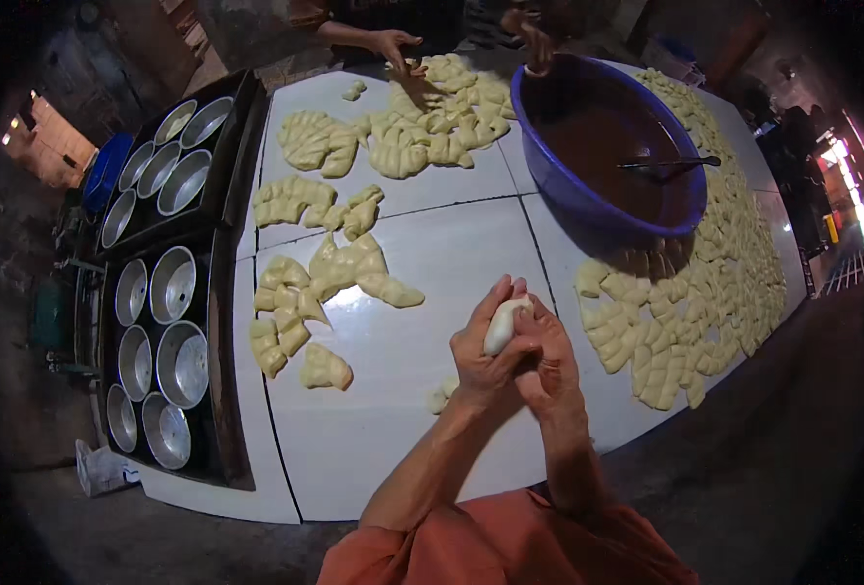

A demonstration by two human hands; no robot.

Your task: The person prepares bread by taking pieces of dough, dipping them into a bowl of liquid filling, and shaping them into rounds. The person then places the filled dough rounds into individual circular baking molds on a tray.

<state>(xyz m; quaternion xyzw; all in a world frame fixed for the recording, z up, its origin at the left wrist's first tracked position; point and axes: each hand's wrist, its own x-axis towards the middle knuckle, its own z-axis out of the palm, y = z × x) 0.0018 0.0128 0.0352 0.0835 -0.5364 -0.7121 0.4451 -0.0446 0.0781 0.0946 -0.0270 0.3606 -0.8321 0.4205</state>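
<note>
A smooth pale lump of dough (502, 330) is cupped between my two hands above the white tiled table (403, 380). My left hand (476, 346) wraps the dough from the left, fingers closed around it. From the right, my right hand (547, 356) presses against it with bent fingers. Partly behind my left forearm lies a small dough piece (441, 394). Left of my hands are larger dough pieces (354, 268) and a single chunk of dough (325, 368). To the right, many small cut dough pieces (656, 331) cover the table.
A purple tub (539, 161) of brown liquid holds a dark-handled utensil (671, 162). Round metal pans (181, 364) sit in dark trays along the left edge. Across the table, another person's hand (396, 47) hovers over a dough heap (432, 122); a second hand (537, 44) is by the tub.
</note>
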